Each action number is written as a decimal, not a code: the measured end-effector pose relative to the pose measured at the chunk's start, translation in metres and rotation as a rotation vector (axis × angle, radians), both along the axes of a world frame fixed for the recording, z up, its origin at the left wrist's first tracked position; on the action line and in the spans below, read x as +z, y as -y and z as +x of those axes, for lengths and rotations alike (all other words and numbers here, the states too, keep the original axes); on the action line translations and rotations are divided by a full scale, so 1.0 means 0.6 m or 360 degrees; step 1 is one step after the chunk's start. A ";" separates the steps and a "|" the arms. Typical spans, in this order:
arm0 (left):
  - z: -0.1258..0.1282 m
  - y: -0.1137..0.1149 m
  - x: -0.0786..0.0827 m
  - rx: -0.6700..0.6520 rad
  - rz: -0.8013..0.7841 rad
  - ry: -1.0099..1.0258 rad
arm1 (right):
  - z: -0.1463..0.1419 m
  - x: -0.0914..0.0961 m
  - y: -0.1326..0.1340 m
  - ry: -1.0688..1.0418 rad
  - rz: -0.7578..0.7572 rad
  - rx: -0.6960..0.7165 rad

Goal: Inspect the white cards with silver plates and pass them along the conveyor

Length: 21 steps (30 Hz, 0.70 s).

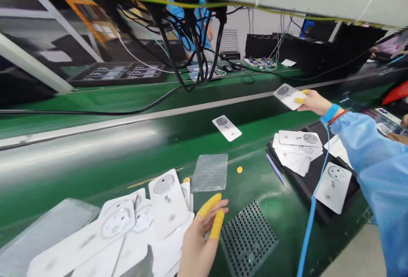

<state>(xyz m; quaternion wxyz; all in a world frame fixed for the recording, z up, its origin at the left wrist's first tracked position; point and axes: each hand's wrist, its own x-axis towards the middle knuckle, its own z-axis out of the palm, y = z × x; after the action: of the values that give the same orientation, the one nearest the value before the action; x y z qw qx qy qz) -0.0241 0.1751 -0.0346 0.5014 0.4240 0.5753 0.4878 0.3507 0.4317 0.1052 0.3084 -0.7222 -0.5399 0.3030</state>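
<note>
White sheet (288, 96) pinched in right hand (314, 103); left hand (200, 243) open, hands apart.

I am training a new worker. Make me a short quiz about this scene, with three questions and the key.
1. What does the right hand hold?
A) a white plate
B) tweezers
C) a bubble sheet

2. True or false: the left hand wears yellow finger cots.

3. Fill the gap: the blue wrist strap is on the ____ wrist.

Key: 1 A; 2 true; 3 right.
</note>
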 end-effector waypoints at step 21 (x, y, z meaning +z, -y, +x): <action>0.005 0.022 -0.006 0.0034 0.0288 0.0115 | -0.241 -0.154 0.192 0.0828 -0.0635 0.0631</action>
<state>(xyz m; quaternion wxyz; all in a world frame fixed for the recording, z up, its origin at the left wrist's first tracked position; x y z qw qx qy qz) -0.0209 0.1616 -0.0383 0.4762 0.4435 0.5149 0.5581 0.2061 0.3167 0.0126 -0.0502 -0.7024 -0.6597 0.2625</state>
